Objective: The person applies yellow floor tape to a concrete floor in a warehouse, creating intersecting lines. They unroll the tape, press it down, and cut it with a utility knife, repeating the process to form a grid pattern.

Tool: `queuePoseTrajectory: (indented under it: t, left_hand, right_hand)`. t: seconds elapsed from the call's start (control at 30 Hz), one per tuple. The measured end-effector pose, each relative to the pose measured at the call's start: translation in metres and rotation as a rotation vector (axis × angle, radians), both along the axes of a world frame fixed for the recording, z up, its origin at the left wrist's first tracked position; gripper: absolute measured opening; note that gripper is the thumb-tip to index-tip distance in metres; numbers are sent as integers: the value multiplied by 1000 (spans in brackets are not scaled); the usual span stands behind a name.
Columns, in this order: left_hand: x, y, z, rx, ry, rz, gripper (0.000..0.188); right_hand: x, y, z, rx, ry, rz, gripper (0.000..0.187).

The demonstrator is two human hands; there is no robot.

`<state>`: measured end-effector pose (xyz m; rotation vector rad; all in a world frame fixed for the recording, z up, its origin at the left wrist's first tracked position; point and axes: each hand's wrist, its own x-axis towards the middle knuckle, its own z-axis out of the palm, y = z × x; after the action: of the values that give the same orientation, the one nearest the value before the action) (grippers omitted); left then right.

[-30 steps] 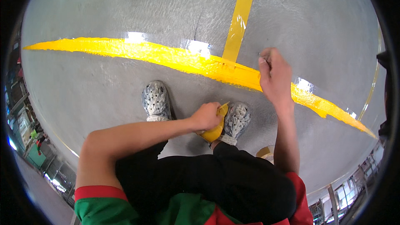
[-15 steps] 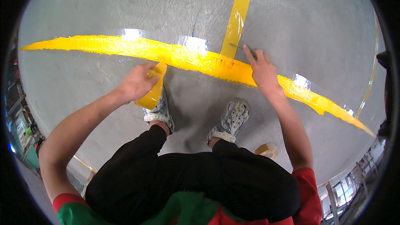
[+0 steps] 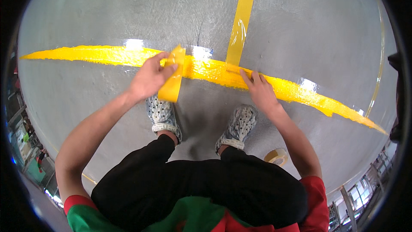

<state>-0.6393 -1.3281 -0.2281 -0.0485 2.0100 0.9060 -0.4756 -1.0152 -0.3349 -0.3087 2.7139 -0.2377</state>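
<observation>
In my left hand (image 3: 150, 77), a strip of yellow tape (image 3: 172, 81) is pinched between thumb and fingers, its upper part over the wide yellow painted stripe (image 3: 210, 71). My right hand (image 3: 261, 92) is at the stripe, index finger pointing toward the lower end of a straight yellow tape line (image 3: 241, 21) on the floor. A thin line shows by that fingertip; whether it is a slim tool or an edge I cannot make out. The right hand's other fingers are partly curled.
A roll of tape (image 3: 277, 157) lies on the grey floor (image 3: 107, 8) beside my right knee. My patterned clogs (image 3: 238, 124) stand on the near side of the stripe. A narrow yellow line (image 3: 379, 68) runs along the far right.
My left hand has moved up and right with the tape strip, from above my left clog to the painted stripe. My right hand has come nearer, from beside the tape line to its lower end.
</observation>
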Motion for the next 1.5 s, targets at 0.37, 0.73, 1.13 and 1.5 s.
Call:
queuePoseTrajectory:
  t: [0.37, 0.73, 1.13, 1.5]
  left_hand:
    - [-131, 63, 33, 686, 163, 210, 46]
    - [-186, 154, 95, 1005, 269, 236, 31]
    - [-171, 128, 138, 904, 157, 326, 21]
    - [-239, 61, 125, 1019, 189, 285, 17]
  right_hand:
    - [203, 13, 31, 129, -105, -772, 32]
    - [-20, 71, 178, -32, 323, -285, 28]
    - [-164, 11, 185, -356, 794, -211, 44]
    - [233, -2, 35, -179, -209, -836, 65]
